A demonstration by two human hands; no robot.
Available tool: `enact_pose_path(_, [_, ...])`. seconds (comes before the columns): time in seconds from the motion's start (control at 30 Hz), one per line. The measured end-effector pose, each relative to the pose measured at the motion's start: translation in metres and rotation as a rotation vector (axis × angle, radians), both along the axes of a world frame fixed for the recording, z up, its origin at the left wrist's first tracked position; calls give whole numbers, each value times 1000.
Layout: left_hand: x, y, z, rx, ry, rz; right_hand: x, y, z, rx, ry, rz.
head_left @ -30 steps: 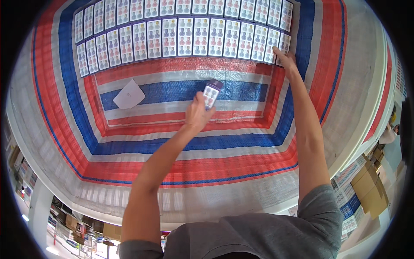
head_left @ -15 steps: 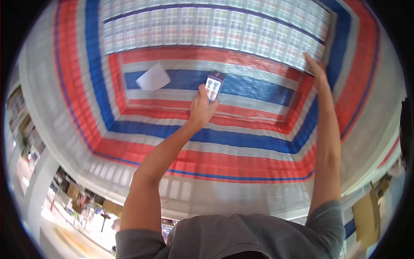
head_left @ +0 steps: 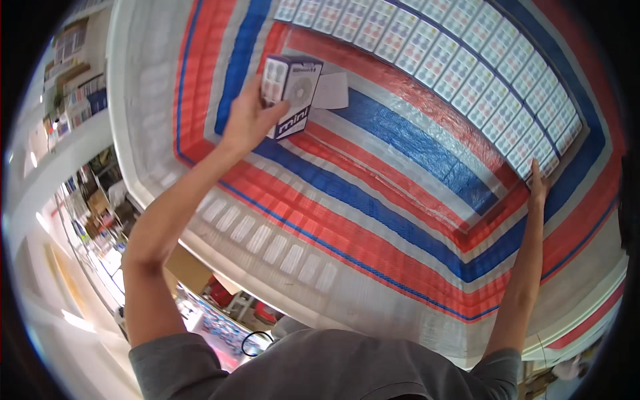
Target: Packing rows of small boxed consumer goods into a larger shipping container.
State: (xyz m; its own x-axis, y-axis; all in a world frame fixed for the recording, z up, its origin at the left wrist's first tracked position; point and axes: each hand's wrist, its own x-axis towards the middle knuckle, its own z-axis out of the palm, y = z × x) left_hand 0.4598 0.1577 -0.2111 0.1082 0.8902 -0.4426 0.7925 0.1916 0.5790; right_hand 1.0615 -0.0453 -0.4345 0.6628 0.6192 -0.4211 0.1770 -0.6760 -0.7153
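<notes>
My left hand is closed around a small purple and white carton, its thumb across one side. A round fan picture shows on that side, and a panel of small coloured pictures on the narrower face. On the right, my right hand rests against the near end of a row of like cartons, one finger stretched onto the end carton; its other fingers are mostly hidden. These cartons stand packed tightly in curved-looking rows. A white sheet of paper lies behind the held carton.
A red, white and blue striped woven sheet lines a large, deep pale container and lies under the cartons. Beyond its left rim are shelves with goods. Other clutter shows below, near my body.
My view has swung, shifting the scene. My left hand has raised the carton leftward and closer, tilting it so its fan side shows. My right hand stays at the row's end.
</notes>
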Motion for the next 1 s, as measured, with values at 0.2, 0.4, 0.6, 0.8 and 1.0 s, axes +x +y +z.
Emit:
enact_pose_path(0.2, [-83,-92,216,349,-90,521,-33,11,29,-356,-424,181])
enact_pose_path(0.4, [-233,-269,292,560,165,994,-183,23,125,8,-13,525])
enact_pose_path(0.6, [-370,-376,213,254,138,1242,-496,51,308,111,312,1021])
enact_pose_path(0.8, [-486,-406,-1,45,-8,1202,-662,15,363,74,269,1331])
enact_pose_path(1.0, [-518,-390,-186,-179,62,982,-692,4,351,2,-239,1349])
